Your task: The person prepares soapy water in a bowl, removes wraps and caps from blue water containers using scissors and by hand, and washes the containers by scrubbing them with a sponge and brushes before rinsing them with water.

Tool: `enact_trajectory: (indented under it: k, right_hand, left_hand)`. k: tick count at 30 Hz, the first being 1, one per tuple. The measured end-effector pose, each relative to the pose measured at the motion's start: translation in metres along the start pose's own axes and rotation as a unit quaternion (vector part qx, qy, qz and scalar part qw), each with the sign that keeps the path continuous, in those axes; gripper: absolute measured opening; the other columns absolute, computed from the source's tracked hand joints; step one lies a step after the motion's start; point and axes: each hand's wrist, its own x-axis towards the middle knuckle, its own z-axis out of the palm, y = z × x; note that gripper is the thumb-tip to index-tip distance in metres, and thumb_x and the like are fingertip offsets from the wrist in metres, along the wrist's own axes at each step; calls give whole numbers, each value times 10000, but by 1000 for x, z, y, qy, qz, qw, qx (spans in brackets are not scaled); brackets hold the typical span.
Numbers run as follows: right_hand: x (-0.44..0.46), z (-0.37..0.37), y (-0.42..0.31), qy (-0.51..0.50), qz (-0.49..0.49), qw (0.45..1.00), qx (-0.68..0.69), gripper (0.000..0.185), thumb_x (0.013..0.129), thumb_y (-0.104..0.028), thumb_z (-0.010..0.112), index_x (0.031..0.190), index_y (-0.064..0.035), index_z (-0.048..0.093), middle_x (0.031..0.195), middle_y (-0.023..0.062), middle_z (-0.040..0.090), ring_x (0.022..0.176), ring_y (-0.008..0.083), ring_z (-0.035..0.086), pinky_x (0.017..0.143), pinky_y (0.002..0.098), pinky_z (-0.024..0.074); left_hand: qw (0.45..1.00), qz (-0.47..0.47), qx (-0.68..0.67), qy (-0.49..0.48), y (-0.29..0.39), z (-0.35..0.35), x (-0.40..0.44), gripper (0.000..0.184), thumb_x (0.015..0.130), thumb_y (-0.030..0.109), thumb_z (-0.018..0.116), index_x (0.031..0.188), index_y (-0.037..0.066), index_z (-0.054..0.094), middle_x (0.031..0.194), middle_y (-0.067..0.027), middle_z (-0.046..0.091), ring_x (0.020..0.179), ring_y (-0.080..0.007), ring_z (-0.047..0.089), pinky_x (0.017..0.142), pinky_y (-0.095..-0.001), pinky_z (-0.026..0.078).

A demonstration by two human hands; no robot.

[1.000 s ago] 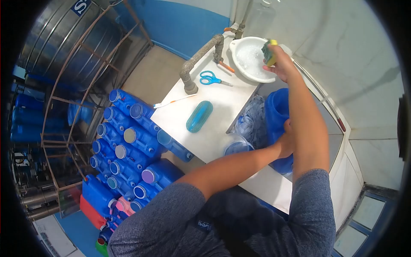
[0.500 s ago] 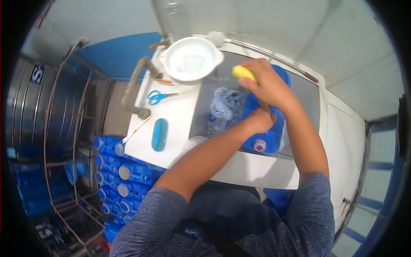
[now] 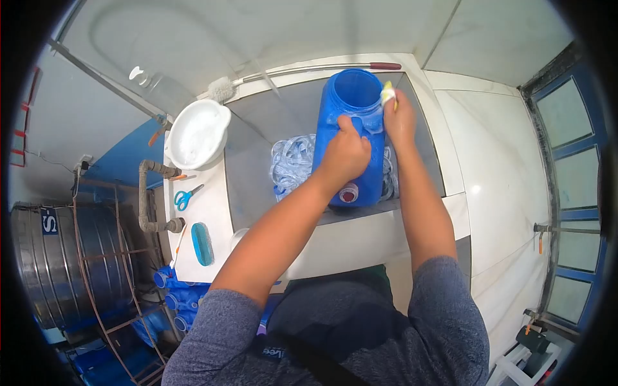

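While the left hand (image 3: 347, 151) is clenching the moulded handle of a blue plastic jug (image 3: 326, 138), its fingers closed in a fist, the right hand (image 3: 400, 119) is pinching a small yellow-and-white sponge (image 3: 388, 95) narrowly between thumb and fingers, just beside the rim. The jug is resting in a grey, flat-bottomed sink (image 3: 251, 177), its hard, smooth walls rounding at the corners. Its wide, round mouth (image 3: 358, 89) is opening upward at the far end, and a small white-ringed port (image 3: 348, 193) with a red centre is facing the person at the near end. The long axis is running away from the person, from port to mouth. Thin, glossy, crinkled plastic strips (image 3: 291, 162) are lying tangled on both sides of the jug.

On the smooth white counter (image 3: 215, 212) to the left, a round white plastic basin (image 3: 198, 135) is holding whitish suds. Turquoise-handled scissors (image 3: 184, 198), an oval turquoise brush (image 3: 202, 243) and a slim white-and-orange toothbrush (image 3: 177, 246) are lying nearer the person. Behind the sink, a bristly white brush head (image 3: 221, 89) is sitting near a metal rod (image 3: 309, 69) with a dark red grip.
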Motion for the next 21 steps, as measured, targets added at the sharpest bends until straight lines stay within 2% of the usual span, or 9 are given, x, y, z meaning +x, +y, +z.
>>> enact_trajectory:
  k: [1,3,5,9,11,13,15,17,21]
  right_hand:
    - [9,-4,-6,-44,148,988,17,247,943,-154,609,1144,-15,645,1229,268,639,1130,456,612,916,518,496]
    - [-9,9,1,-68,120,990,0,267,964,-171,581,1179,-26,644,1269,266,641,1144,461,620,905,529,505]
    - [-42,16,-4,1,-177,983,-38,307,997,-203,528,1222,-19,626,1136,262,693,1061,470,654,873,540,518]
    - [2,-6,-14,-118,189,971,81,361,995,-173,554,1328,-33,553,1341,333,577,1291,465,536,1044,514,467]
    - [-17,-6,-19,-156,229,959,51,393,1006,-183,547,1369,-33,526,1403,338,534,1356,459,484,1115,486,412]
    - [-62,15,2,-24,-126,991,48,431,1037,-246,488,1409,-30,506,1331,308,606,1300,444,552,1098,464,422]
    - [-47,20,20,46,-111,990,81,485,1042,-316,479,1434,-31,496,1308,291,629,1275,406,588,1092,440,424]
    - [11,-4,33,-85,180,959,204,494,1024,-368,526,1390,-37,562,1297,250,654,1235,369,617,1061,426,449]
    - [72,-14,-22,-422,7,900,111,459,1006,-408,571,1244,-28,669,1268,155,676,1156,262,633,1031,379,471]
  left_hand:
    - [999,33,-3,22,-5,8,0,574,946,198,547,1289,-186,293,1047,-455,617,984,-562,647,903,-548,524]
    - [997,68,1,48,-5,5,6,578,945,188,546,1285,-193,276,1025,-461,615,956,-566,650,886,-550,528]
    - [999,-41,-1,21,-1,-9,13,583,942,161,552,1287,-198,249,1012,-452,621,952,-568,649,887,-549,527]
    - [999,-27,-14,-23,-2,-2,1,587,941,151,555,1288,-196,232,1039,-460,611,992,-567,642,910,-546,517]
    - [999,29,5,29,-9,4,1,542,939,156,535,1253,-171,238,984,-426,640,930,-544,661,857,-564,528]
    - [998,51,43,18,-20,-10,4,547,945,159,544,1265,-172,248,1008,-432,632,943,-550,656,869,-563,523]
    - [994,70,80,2,-36,-23,-2,553,951,163,553,1277,-172,257,1032,-439,625,956,-555,650,882,-562,519]
    - [985,148,50,-67,-50,-33,-12,581,970,240,608,1326,-101,299,1141,-367,643,1024,-534,647,908,-525,518]
    - [955,165,143,-201,-31,-57,-18,517,970,286,628,1310,-14,380,1144,-310,666,994,-492,661,853,-529,526]
